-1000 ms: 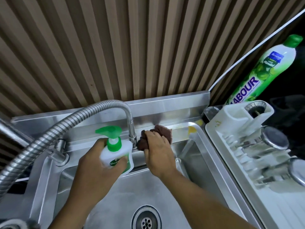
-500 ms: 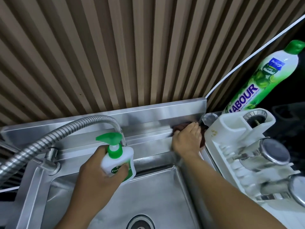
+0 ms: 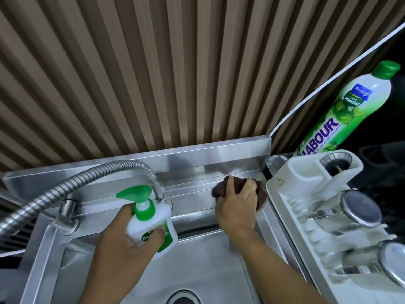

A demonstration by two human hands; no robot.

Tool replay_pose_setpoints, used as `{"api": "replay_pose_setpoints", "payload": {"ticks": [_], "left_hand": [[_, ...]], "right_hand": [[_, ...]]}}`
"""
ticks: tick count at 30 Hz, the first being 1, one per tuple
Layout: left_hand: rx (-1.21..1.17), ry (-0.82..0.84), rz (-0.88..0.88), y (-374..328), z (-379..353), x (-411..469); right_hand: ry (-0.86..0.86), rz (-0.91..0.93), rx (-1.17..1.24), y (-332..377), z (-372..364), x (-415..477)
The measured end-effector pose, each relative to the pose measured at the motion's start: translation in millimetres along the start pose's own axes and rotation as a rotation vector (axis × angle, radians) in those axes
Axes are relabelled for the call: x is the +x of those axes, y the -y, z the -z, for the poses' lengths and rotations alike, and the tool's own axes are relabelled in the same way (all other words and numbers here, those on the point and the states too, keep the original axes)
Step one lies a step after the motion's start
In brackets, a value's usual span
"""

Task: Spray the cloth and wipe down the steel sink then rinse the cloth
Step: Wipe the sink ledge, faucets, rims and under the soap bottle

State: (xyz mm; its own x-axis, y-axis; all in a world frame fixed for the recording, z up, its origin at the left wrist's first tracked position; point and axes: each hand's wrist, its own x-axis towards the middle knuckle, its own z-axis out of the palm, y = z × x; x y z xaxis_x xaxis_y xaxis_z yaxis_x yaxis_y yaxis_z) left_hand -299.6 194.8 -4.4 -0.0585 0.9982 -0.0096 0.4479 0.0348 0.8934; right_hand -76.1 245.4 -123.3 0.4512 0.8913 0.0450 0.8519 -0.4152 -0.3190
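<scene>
Over at the back ledge of the steel sink (image 3: 208, 260), close to its right corner, one dark brown cloth (image 3: 220, 190) is bunched under the right hand (image 3: 237, 209). The fingers curl over the cloth and press it onto the metal. Its far edge comes right up beside the white dish rack (image 3: 295, 218), though I cannot tell whether the two touch.

The left hand (image 3: 122, 246) holds one white pump bottle (image 3: 151, 227) with a green head, fingers and thumb wrapped round its body. It is held upright above the basin's back edge, just in front of the tap. So both hands are in view, and each one is gripping something.

I count two bottles. The second is a tall green-capped one marked LABOUR (image 3: 350, 110), which leans behind the rack, well apart from the cloth.

One ribbed metal hose tap (image 3: 65, 189) arches in from the left and ends just behind the pump bottle. One drain (image 3: 182, 299) shows at the bottom edge of the basin, partly cut off.

In the rack, two steel cups lie on their sides, the nearer blurred: (image 3: 357, 207) and (image 3: 392, 260). One metal sink strainer (image 3: 335, 161) stands in the rack's end holder. Behind everything runs a brown slatted wall (image 3: 175, 73), with one white cable (image 3: 328, 84) curving down to the sink's corner.
</scene>
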Motion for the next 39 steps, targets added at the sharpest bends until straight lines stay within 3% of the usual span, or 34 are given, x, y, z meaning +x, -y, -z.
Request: {"api": "replay_pose_setpoints", "payload": {"ticks": [6, 11, 17, 23, 26, 30, 32, 35, 39], "left_hand": [[-0.016, 0.052, -0.032, 6.4, 2.4, 0.3], [-0.018, 0.084, -0.033, 11.8, 12.6, -2.1], [-0.048, 0.105, -0.026, 12.5, 21.6, -7.3], [-0.065, 0.094, -0.029, 18.0, 26.6, -18.2], [-0.079, 0.094, -0.009, 19.1, 29.3, -18.9], [-0.075, 0.071, 0.013, 17.8, 33.5, -16.2], [-0.054, 0.051, 0.023, 19.4, 35.5, -15.5], [-0.017, 0.049, 0.024, 27.4, 35.0, -18.6], [0.021, 0.040, 0.056, 37.0, 33.3, -26.5]], "right_hand": [[-0.010, -0.268, 0.147, 3.7, 19.4, 41.9], [-0.013, -0.102, -0.131, 13.4, 15.7, -1.6], [0.027, -0.175, -0.202, 2.7, 25.2, 29.2], [0.012, -0.381, 0.093, 8.1, 27.3, 56.5], [-0.091, -0.176, 0.006, 20.3, 15.8, 19.6], [-0.066, 0.186, 0.016, 25.8, -8.1, -17.0], [-0.123, 0.186, 0.028, 20.8, -10.3, -9.5], [-0.154, 0.013, 0.078, 32.5, -11.6, -7.5], [-0.110, 0.220, 0.050, 59.6, -25.2, -31.3]]}}
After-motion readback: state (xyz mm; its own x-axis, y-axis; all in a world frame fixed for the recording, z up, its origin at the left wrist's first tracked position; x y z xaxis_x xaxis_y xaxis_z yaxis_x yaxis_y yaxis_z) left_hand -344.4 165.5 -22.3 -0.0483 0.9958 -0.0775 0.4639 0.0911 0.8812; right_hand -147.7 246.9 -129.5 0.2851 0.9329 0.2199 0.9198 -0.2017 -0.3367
